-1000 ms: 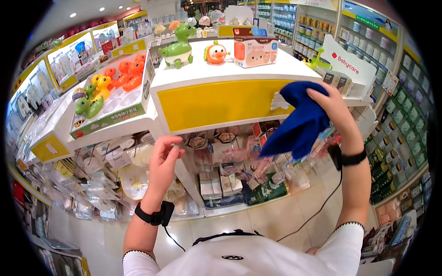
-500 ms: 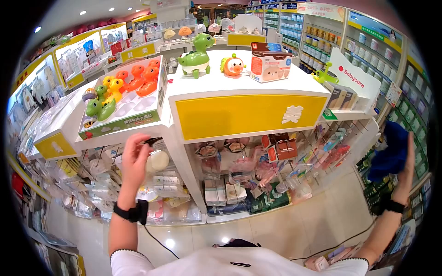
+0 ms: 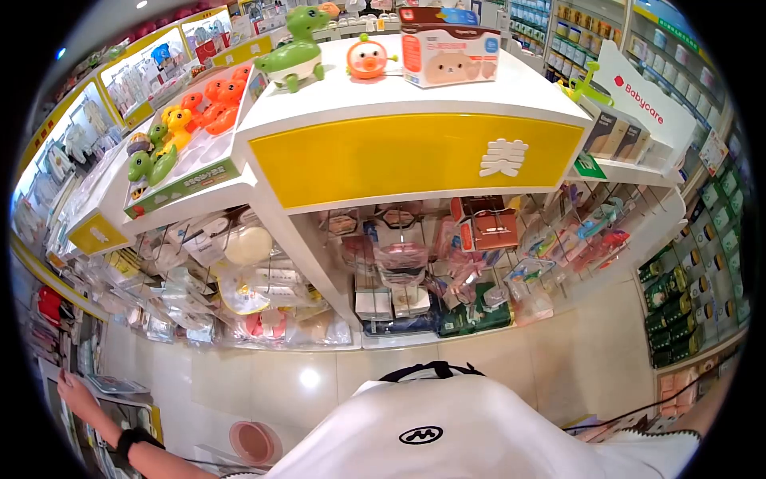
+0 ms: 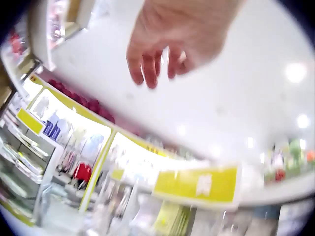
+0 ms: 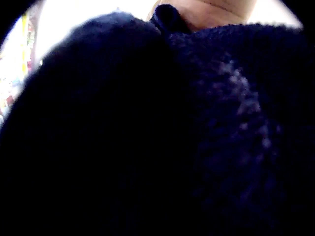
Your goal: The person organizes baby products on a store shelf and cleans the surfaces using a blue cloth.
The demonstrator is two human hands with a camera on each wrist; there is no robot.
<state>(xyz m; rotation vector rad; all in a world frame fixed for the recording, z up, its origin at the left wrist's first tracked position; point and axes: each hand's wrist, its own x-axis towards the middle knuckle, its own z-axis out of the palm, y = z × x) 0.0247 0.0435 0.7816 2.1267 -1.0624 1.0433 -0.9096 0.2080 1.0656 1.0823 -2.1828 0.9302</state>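
Out at the far left of the head view, my left hand [image 3: 77, 397] is held away from the counter with nothing in it. In the left wrist view the same hand [image 4: 179, 37] has its fingers loosely bent downward. A dark blue cloth [image 5: 231, 113] with a fuzzy surface fills most of the right wrist view. Skin of my right hand [image 5: 211, 14] shows above the cloth, which hangs from it and hides the fingers. In the head view only the right forearm [image 3: 710, 411] appears, at the lower right edge.
A white counter [image 3: 511, 100] with a yellow front carries a green dinosaur toy [image 3: 297, 52], a round orange toy [image 3: 367, 60] and a box [image 3: 451, 52]. To its left, a tray [image 3: 227, 172] holds several toy dinosaurs. Packaged goods hang below. A pink bin [image 3: 255, 441] stands on the floor.
My right hand has swung right with the blue cloth, out of the head view. The left hand has moved from before the counter down to the far left. The head view has shifted closer to the counter.
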